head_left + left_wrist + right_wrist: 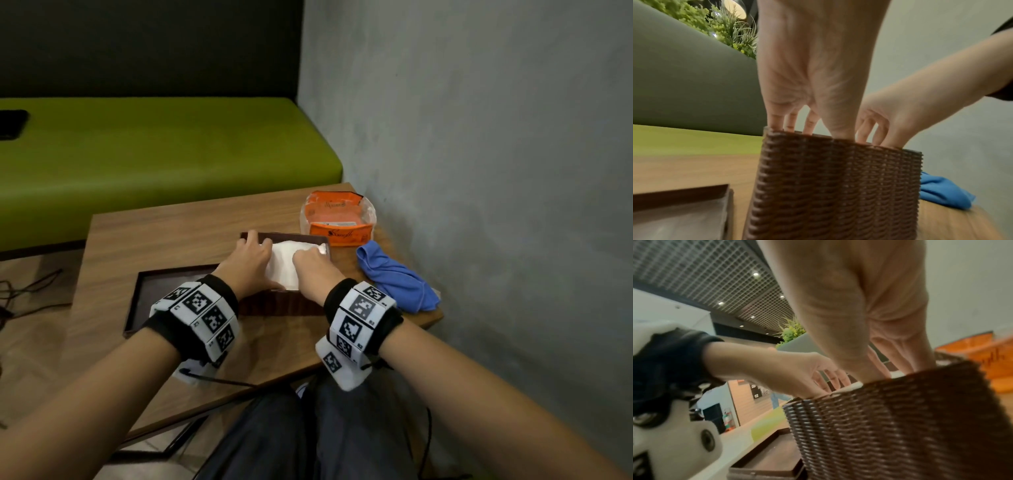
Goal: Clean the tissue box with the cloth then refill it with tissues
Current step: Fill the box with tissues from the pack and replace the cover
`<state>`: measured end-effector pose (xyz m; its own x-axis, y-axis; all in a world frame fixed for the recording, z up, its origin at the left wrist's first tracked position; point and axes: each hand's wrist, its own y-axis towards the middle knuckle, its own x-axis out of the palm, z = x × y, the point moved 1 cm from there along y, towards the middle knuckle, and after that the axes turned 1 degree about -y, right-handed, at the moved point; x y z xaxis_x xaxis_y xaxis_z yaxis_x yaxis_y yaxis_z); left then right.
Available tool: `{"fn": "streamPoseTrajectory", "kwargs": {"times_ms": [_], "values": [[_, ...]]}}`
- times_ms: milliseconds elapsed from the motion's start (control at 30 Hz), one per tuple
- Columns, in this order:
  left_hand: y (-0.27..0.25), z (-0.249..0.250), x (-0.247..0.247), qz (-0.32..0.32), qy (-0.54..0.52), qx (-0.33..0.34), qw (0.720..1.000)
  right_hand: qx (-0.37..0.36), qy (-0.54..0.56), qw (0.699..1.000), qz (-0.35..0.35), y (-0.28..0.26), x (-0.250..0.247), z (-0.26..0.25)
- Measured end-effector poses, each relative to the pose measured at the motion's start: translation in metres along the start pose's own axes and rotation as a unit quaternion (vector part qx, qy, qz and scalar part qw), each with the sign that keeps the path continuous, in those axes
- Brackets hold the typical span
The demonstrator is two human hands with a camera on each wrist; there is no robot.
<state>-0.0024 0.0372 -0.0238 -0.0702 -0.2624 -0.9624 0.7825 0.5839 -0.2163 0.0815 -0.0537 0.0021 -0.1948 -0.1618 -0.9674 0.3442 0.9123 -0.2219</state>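
Note:
The brown woven tissue box (281, 305) stands open-topped mid-table with a white stack of tissues (286, 262) inside. My left hand (251, 262) lies on the left part of the stack, fingers reaching to the far rim. My right hand (313, 265) presses on the right part. In the left wrist view the left hand (818, 73) sends straight fingers down past the rim of the box (834, 186), with the right hand (900, 116) beside it. The right wrist view shows the right hand (869, 313) dipping into the box (900, 418); fingertips are hidden inside. The blue cloth (394, 277) lies crumpled to the right.
The box's dark lid (154, 284) lies upside down on the wooden table (171, 233), left of the box. An orange tissue pack (337, 219) sits behind the box by the grey wall. A green bench (154, 147) runs beyond the table. Cables trail on the floor at left.

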Motion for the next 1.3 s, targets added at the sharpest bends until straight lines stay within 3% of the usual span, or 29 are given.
{"fn": "streamPoseTrajectory", "kwargs": {"times_ms": [100, 233, 500, 533, 600, 667, 700, 733, 833, 900, 1200, 1300], "values": [[0.003, 0.0, 0.001, -0.014, -0.01, -0.004, 1.0, 0.02, 0.034, 0.999, -0.032, 0.004, 0.001, -0.001], [0.004, 0.001, 0.004, -0.004, -0.005, -0.002, 1.0, 0.048, 0.098, 0.994, 0.021, 0.015, -0.005, 0.005], [0.004, 0.003, 0.005, -0.008, -0.051, -0.003, 0.999, 0.049, 0.078, 0.996, 0.011, 0.015, 0.013, 0.003], [0.002, 0.001, 0.002, 0.013, -0.091, 0.005, 0.996, 0.054, 0.093, 0.994, 0.008, 0.013, 0.01, 0.005], [-0.006, -0.01, -0.01, 0.16, -0.19, 0.027, 0.968, 0.052, 0.122, 0.991, 0.017, 0.008, 0.005, 0.007], [-0.017, -0.032, -0.017, 0.321, -0.223, -0.019, 0.92, 0.037, 0.128, 0.99, 0.055, 0.0, 0.004, 0.008], [-0.023, -0.044, -0.015, 0.339, -0.217, -0.061, 0.913, 0.026, 0.123, 0.99, 0.071, -0.004, 0.006, 0.007], [-0.028, -0.053, -0.007, 0.305, -0.211, -0.103, 0.923, 0.016, 0.119, 0.99, 0.079, -0.007, 0.008, 0.006], [-0.037, -0.058, 0.03, 0.092, -0.196, -0.162, 0.963, 0.016, 0.12, 0.99, 0.073, -0.011, 0.014, 0.003], [-0.045, -0.048, 0.047, 0.042, -0.197, -0.153, 0.968, 0.023, 0.117, 0.99, 0.073, -0.011, 0.016, 0.002], [-0.052, -0.045, 0.066, 0.071, -0.171, -0.159, 0.97, -0.003, 0.098, 0.992, 0.082, -0.012, 0.027, 0.001], [-0.047, -0.062, 0.037, 0.138, -0.168, -0.188, 0.958, -0.006, 0.121, 0.99, 0.073, -0.012, 0.022, 0.007]]}}
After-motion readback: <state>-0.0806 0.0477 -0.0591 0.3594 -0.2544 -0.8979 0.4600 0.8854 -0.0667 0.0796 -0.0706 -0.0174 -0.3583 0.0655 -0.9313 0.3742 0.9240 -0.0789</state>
